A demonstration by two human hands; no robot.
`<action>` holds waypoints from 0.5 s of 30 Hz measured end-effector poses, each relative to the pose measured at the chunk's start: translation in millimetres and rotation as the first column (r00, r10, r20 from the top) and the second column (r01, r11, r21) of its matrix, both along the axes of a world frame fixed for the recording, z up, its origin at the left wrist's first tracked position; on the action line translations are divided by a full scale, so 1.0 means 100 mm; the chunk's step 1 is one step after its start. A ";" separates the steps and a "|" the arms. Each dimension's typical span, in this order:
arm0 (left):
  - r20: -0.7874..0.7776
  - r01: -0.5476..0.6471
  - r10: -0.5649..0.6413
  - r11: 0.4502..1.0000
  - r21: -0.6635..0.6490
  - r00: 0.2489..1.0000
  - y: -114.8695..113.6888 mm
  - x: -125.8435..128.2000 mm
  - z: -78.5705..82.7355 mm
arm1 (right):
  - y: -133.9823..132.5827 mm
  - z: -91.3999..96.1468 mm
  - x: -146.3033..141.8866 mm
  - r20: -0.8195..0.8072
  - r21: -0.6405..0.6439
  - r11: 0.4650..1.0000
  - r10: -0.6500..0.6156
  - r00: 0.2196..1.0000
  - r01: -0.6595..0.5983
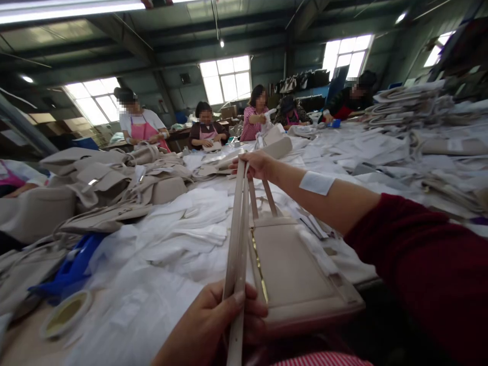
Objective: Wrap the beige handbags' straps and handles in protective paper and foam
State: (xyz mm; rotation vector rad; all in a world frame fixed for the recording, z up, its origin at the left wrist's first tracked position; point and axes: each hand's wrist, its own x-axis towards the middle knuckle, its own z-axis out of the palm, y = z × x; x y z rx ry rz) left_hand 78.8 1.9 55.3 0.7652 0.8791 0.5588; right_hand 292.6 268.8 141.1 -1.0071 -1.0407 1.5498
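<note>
A beige handbag (301, 274) lies flat on the table in front of me, its handles pointing away. A long beige strap (238, 234) runs taut between my two hands, above the bag's left edge. My left hand (217, 325), at the bottom, pinches the near end of the strap with thumb and fingers closed. At the far end of the strap my right hand (257, 165) is stretched forward and closed around it. On my right forearm, above a dark red sleeve, sits a white patch (316, 182).
White paper sheets (179, 239) cover the table. A heap of beige bags (114, 178) lies at the left, with a blue object (72, 269) and a tape roll (66, 312) nearer. Stacked bags (412, 101) rise at the right. Several people work at the far end.
</note>
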 end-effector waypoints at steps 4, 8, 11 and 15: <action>-0.028 0.001 -0.002 0.999 -0.035 1.000 0.12 -0.06 0.06 | 0.31 0.01 0.02 -0.018 0.053 0.997 -0.054 0.998 0.055; -0.039 -0.068 0.066 0.997 -0.037 0.997 0.31 -0.02 0.04 | 0.38 -0.25 0.03 -0.019 -0.002 0.998 -0.060 0.998 0.060; -0.003 -0.094 0.094 0.994 -0.058 0.996 0.44 0.07 -0.01 | 0.16 -0.58 0.08 0.020 -0.119 0.993 -0.006 1.000 0.009; 0.064 -0.109 0.114 0.991 -0.077 0.991 0.50 0.20 -0.04 | -0.49 -0.86 0.16 0.071 -0.252 0.965 0.095 0.993 -0.075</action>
